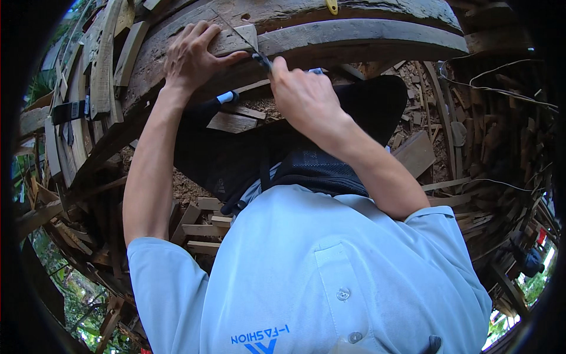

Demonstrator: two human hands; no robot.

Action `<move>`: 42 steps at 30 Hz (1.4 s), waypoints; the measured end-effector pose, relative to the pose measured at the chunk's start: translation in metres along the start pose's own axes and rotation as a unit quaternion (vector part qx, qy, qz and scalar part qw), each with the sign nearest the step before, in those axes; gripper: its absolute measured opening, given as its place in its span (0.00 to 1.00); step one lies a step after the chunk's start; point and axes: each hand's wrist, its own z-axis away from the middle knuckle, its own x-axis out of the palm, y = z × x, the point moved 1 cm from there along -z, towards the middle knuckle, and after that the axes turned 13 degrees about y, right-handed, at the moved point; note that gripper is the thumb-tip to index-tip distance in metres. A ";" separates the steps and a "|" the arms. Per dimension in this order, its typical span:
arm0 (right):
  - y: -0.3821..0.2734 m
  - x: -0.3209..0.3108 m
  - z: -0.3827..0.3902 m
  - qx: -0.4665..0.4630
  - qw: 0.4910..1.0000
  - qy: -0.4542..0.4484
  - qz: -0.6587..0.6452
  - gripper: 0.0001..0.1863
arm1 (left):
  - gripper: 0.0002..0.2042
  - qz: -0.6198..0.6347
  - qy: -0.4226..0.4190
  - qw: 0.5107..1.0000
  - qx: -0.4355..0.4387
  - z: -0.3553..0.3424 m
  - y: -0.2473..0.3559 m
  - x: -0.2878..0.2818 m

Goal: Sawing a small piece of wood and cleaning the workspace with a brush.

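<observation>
My left hand (191, 56) presses on a small pale wooden block (227, 41), its fingers over the block's left part and its thumb stretched along the near side. That block lies on a thick, rough timber (283, 20). Closed around a dark handle, my right hand (303, 100) holds a handsaw (240, 34). The saw's thin blade slants away to the upper left, across the block and close to my left thumb. How deep the blade sits in the wood, I cannot tell. The handle is mostly hidden by my fingers.
A curved plank (365, 36) lies along the timber's near side. A yellow tool handle (332, 6) shows at the far edge. Wooden strips (101, 65) stand stacked at the left. Offcuts (233, 122) and chips cover the ground around my dark-clad legs; more wood (489, 124) is piled at the right.
</observation>
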 end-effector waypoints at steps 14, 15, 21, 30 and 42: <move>-0.003 -0.001 0.043 -0.022 0.999 0.017 0.018 0.12 | 0.32 0.020 0.020 1.000 -0.005 0.012 -0.006 -0.001; -0.002 -0.011 0.053 -0.028 0.999 0.015 0.014 0.12 | 0.34 0.009 0.035 0.999 0.008 0.014 -0.005 0.000; -0.003 0.013 -0.006 -0.060 0.996 0.067 0.013 0.10 | 0.35 0.003 0.055 0.998 0.008 0.008 0.000 -0.002; 0.000 0.011 0.017 -0.083 0.991 0.100 -0.014 0.07 | 0.34 0.028 0.024 0.999 -0.002 0.017 0.001 -0.006; -0.019 0.014 -0.007 -0.057 0.997 0.049 0.003 0.12 | 0.34 0.003 0.024 1.000 0.003 0.018 -0.022 -0.004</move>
